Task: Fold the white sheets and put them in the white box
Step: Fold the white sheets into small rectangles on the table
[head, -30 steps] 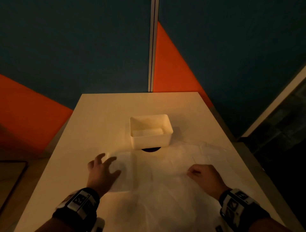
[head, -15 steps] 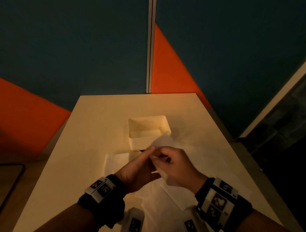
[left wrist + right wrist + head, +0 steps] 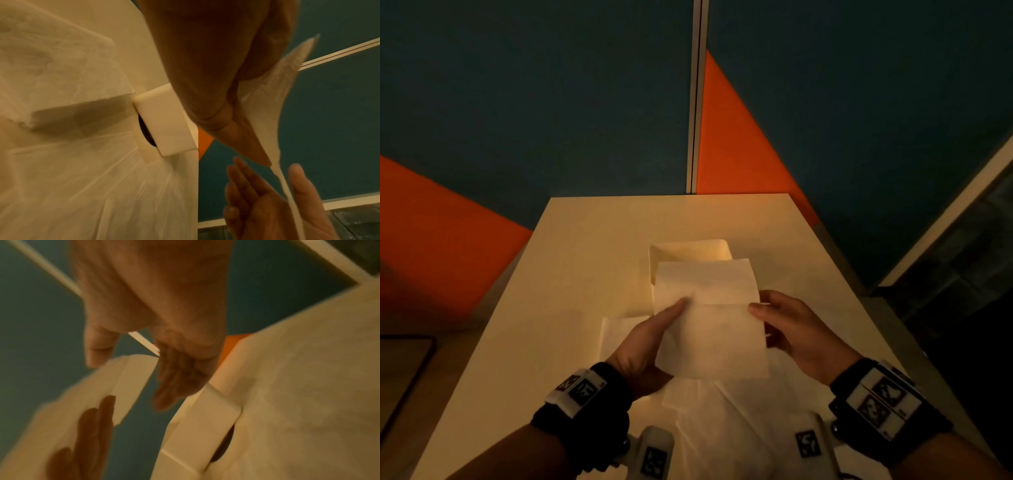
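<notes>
Holding a white sheet (image 3: 710, 329) aloft above the table's (image 3: 571, 274) middle: left hand (image 3: 647, 346) and right hand (image 3: 791, 329) pinching its side edges. Handling likely light, limp, tear-prone; best gripped at edges. Beyond, white box (image 3: 690, 248) half-hidden, contents unseen.

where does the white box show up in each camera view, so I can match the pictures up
Head: the white box sits at centre on the table, its near part hidden by the held sheet.
Left wrist: the box is at centre, left of the left hand.
Right wrist: the box is lower centre, below the right hand.
Shared landmark: the dark disc under the box shows in both wrist views.
</notes>
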A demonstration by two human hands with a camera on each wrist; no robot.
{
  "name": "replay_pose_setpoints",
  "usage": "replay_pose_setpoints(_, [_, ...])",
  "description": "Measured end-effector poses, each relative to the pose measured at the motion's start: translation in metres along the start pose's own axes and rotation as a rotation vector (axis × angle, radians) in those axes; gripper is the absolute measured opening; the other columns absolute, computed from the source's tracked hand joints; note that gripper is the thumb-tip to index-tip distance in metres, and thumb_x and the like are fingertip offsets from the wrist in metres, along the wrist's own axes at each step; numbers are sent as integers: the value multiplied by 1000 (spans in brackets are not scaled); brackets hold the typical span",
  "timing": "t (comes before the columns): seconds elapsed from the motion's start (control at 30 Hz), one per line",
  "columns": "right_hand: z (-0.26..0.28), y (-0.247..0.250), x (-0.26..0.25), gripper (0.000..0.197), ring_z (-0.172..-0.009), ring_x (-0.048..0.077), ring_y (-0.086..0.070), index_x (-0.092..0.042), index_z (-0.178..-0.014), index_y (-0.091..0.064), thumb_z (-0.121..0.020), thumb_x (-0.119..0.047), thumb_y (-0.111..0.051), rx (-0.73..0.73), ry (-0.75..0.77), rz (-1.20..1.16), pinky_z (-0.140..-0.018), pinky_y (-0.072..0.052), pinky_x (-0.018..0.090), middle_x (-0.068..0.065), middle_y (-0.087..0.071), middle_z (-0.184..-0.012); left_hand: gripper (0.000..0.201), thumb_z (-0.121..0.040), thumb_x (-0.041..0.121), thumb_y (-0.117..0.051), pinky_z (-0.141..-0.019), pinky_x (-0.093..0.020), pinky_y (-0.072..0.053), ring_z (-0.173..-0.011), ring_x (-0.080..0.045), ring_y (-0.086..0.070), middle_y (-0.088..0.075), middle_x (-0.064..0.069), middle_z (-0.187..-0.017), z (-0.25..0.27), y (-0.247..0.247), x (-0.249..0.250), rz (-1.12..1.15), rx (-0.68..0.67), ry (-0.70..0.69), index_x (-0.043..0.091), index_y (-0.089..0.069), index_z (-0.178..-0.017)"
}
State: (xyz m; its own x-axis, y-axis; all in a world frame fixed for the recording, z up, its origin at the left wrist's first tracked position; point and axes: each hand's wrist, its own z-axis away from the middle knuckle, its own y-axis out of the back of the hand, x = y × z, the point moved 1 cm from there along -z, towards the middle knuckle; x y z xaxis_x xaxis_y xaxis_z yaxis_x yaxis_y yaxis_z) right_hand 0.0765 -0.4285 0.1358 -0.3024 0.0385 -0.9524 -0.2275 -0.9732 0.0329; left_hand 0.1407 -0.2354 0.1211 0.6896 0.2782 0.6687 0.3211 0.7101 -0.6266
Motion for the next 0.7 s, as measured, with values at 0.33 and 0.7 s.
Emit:
replay_pose_setpoints(0.33, [0, 16, -1, 23, -78, 14, -70, -9, -98, -70, -89, 0, -51, 69, 38, -212, -62, -56, 24, 4, -75, -88, 26, -88, 15, -53, -76, -34, -57, -87, -25, -66, -67, -15, -107, -6, 11, 11, -227, -19, -148, 16, -64, -111])
replay_pose_setpoints(0.7, [-1, 15, 5, 49, -71, 19, -65, -16, -50, -69, -83, 12, -47, -104, -3, -31, -62, -51, 31, 6, -69, -75, 38, -71, 42, -56, -82, -30, -54, -96, -22, -66, -70, -7, -106, 3, 11, 25, -511, -190, 13, 12, -76, -84])
